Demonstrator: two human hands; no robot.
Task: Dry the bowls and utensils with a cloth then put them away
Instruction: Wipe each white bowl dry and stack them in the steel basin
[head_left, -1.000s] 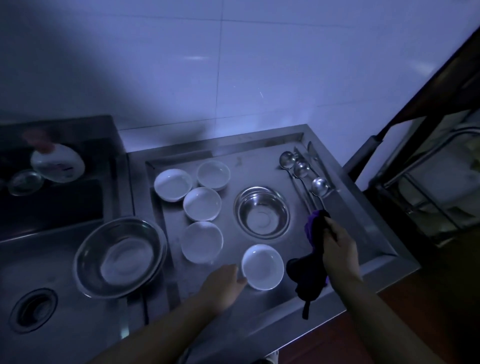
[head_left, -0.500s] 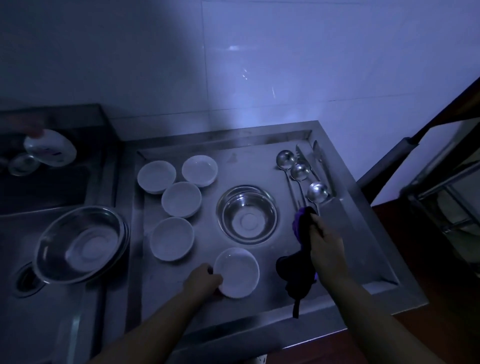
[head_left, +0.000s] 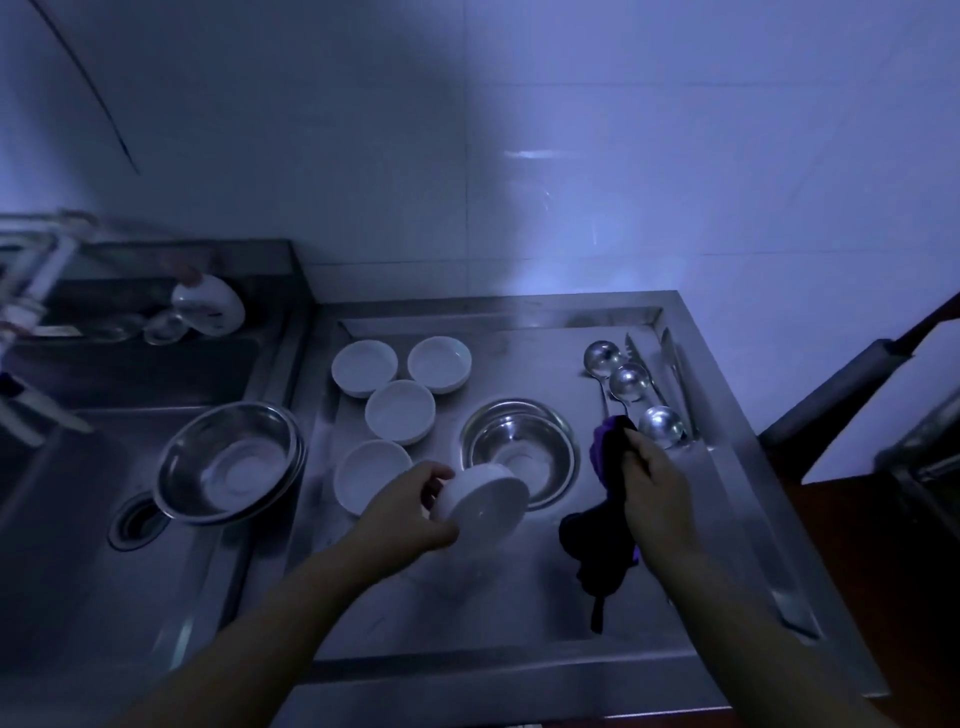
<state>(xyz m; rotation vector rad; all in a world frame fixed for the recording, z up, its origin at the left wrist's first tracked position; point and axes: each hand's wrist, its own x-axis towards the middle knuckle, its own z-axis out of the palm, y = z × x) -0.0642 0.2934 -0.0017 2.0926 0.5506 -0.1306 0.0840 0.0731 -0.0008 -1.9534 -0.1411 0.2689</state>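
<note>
A white bowl (head_left: 485, 501) is held tipped on its side above the tray. Four more white bowls (head_left: 400, 411) are set nearby. A dark cloth (head_left: 602, 540) is held beside it.

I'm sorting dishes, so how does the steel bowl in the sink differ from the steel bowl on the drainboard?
The steel bowl in the sink looks wider and leans tilted; the steel bowl on the drainboard looks smaller and sits flat. Both are shiny, upright and empty.

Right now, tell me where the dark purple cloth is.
Head view: the dark purple cloth hangs from the right hand, right of the steel bowl, near the ladles.
</note>
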